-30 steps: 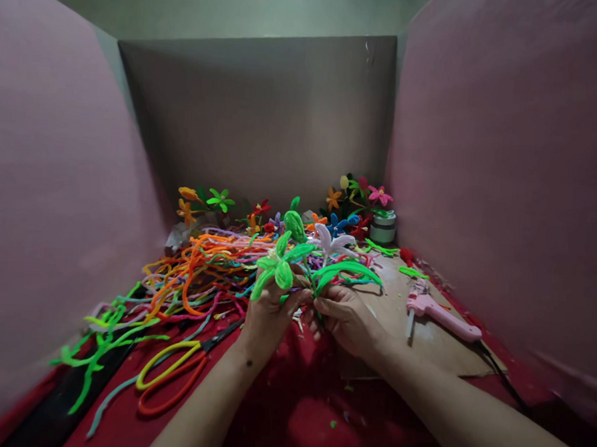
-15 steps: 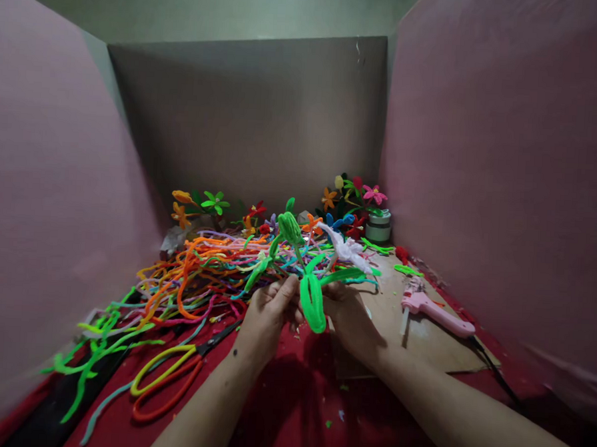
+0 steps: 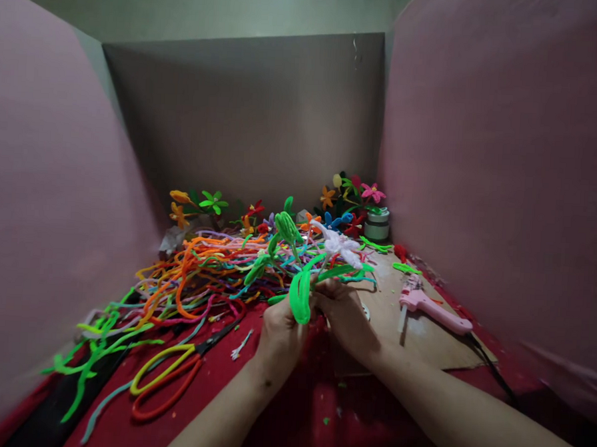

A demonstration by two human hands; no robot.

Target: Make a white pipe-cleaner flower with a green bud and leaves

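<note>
In the head view my left hand (image 3: 281,329) is closed around the lower stems of a pipe-cleaner flower bunch. Its fingertips are partly hidden behind a looped bright green leaf (image 3: 301,296). My right hand (image 3: 342,312) pinches the same bunch at the stems, right beside the left. Above the hands rise a green bud (image 3: 288,228) and a white flower (image 3: 341,246), with smaller green leaves on the left side. The stem ends are hidden by the fingers.
Loose coloured pipe cleaners (image 3: 191,258) heap behind and left of my hands. Scissors (image 3: 168,377) with yellow and red handles lie at the left. A pink glue gun (image 3: 431,310) rests on cardboard (image 3: 442,348) at the right. Finished flowers (image 3: 373,192) stand at the back.
My left hand has moved right and turned, closer to my right hand. The bunch has shifted slightly left, and the white flower has turned. A white scrap on the red cloth now shows.
</note>
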